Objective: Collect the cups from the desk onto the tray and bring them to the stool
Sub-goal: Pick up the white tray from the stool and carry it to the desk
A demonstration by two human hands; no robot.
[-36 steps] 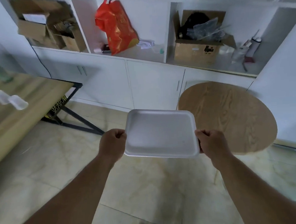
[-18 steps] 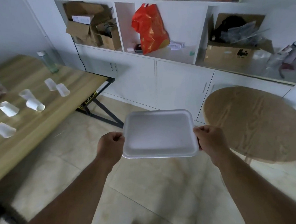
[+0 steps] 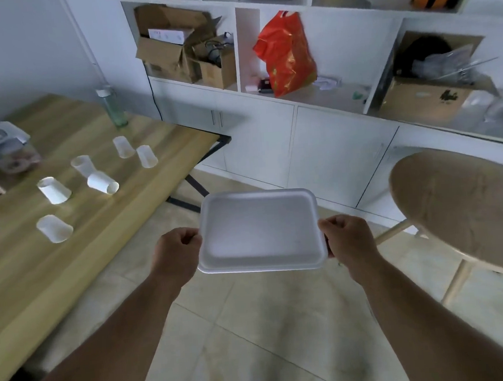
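I hold an empty white foam tray [image 3: 260, 231] level over the floor. My left hand [image 3: 178, 250] grips its left edge and my right hand [image 3: 347, 240] grips its right edge. Several white paper cups stand or lie on the wooden desk [image 3: 26, 265] at the left: one on its side [image 3: 102, 183], one [image 3: 53, 190] beside it, one nearest [image 3: 54, 228], and a pair further back [image 3: 146, 156]. The round wooden stool [image 3: 466, 211] stands at the right, with nothing on its top.
A clear bottle [image 3: 113, 106] and a pile of papers [image 3: 3, 145] sit at the desk's far end. White cabinets [image 3: 315, 144] with shelves of cardboard boxes and a red bag [image 3: 284, 54] line the wall ahead. Tiled floor lies between desk and stool.
My view has swung left, bringing the desk and its cups into sight while the stool slides to the right edge. Both hands keep the same hold on the tray.
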